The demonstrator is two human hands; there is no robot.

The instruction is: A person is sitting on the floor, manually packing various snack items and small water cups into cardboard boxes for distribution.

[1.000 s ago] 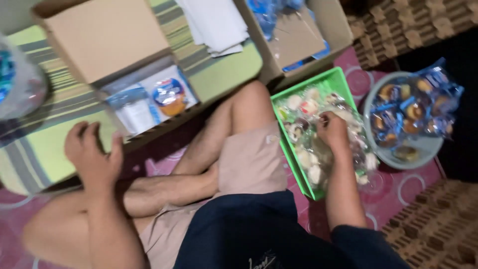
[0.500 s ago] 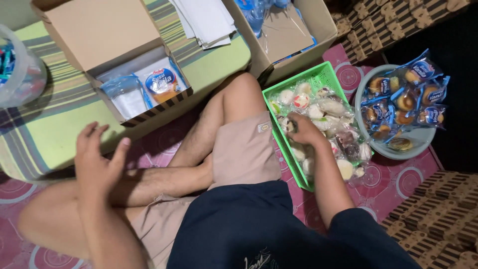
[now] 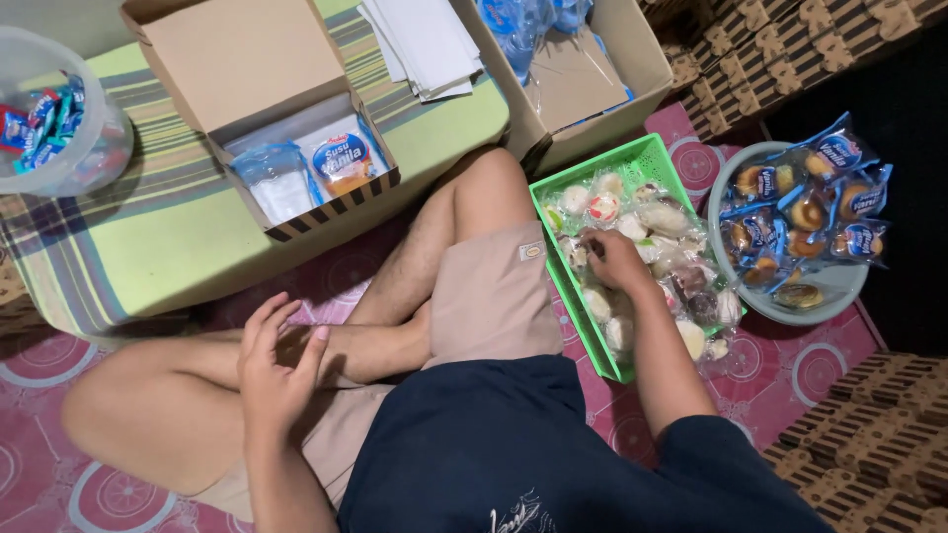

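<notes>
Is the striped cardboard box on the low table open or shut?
Open. The cardboard box has its lid flipped back, showing two wrapped packets lying inside.

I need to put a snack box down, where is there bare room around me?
Free: the striped low table between the open box and plastic tub; some mat below the bowl. Crowded: the green basket, where the right hand is.

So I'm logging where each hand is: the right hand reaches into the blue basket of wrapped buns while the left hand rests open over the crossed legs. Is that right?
Not quite: the basket is green, not blue, as the head view shows. The right hand does reach into its wrapped buns, and the left hand rests open over the crossed legs.
</notes>
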